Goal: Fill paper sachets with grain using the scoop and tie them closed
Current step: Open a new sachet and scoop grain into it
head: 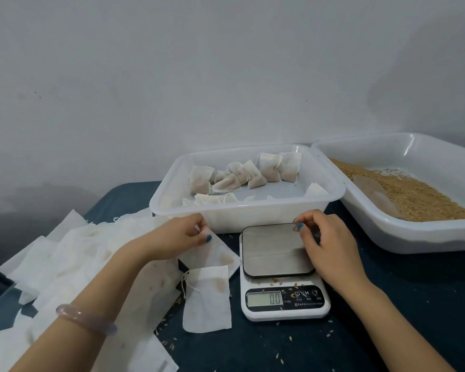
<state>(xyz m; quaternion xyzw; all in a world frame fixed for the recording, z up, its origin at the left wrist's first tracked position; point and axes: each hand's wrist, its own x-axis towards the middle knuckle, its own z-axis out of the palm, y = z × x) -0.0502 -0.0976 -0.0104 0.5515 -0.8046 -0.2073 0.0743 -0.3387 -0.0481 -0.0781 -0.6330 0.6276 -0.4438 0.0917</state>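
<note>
An empty paper sachet (218, 248) lies tilted on the dark desk (387, 304) between the sachet tray and the kitchen scale (282, 299), its top corner pinched between the thumb and fingers of the left hand (183, 234). The right hand (322, 237) hovers over the far right corner of the scale's steel platform (274, 248). Its fingers are curled and its thumb meets its forefinger, though whether they hold a thread cannot be told.

The scale reads zero, and the clear scoop (373, 194) lies untouched in the grain (419, 197) of the right-hand tray (414, 237), so filling looks not yet begun.

The thin sachet, held by one corner only, may sag shut at the mouth, and a scoopful carried across the scale could then spill. Loose grains (279, 283) already lie on the scale's display panel and could skew a weighing if they reach the platform.

A second empty sachet (207, 299) lies just beside the scale, where its drawstring might snag a passing wrist. Tied sachets (253, 175) sit in the near tray (239, 210), and a heap of blanks (78, 251) lies at left.
</note>
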